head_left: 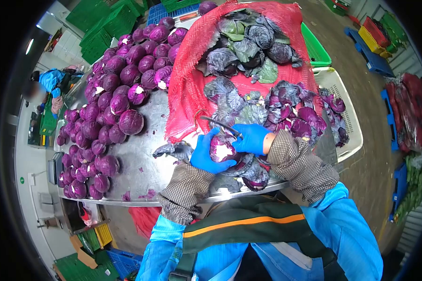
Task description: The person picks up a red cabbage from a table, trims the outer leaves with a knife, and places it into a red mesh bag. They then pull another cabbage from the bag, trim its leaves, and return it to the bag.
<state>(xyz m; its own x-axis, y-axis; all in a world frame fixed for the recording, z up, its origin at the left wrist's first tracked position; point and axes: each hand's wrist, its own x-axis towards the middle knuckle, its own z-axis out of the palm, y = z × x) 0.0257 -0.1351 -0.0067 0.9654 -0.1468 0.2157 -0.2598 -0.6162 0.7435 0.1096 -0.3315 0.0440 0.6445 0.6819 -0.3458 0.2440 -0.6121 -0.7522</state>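
In my blue-gloved left hand rests a red cabbage, its pale cut stem end facing up. My right hand, gloved in blue too, is closed round the handle of a knife and lies against the cabbage's right side. The blade points up and left, above the cabbage. Loose outer leaves lie beneath and around both hands. Beyond them a red mesh sack is spread on the metal table, with untrimmed leafy cabbages in its mouth.
Many trimmed purple cabbages are piled on the table's left side. A white crate holding leaves stands at the right edge, with a green crate behind it. Another person is at far left. Blue pallets stand on the right.
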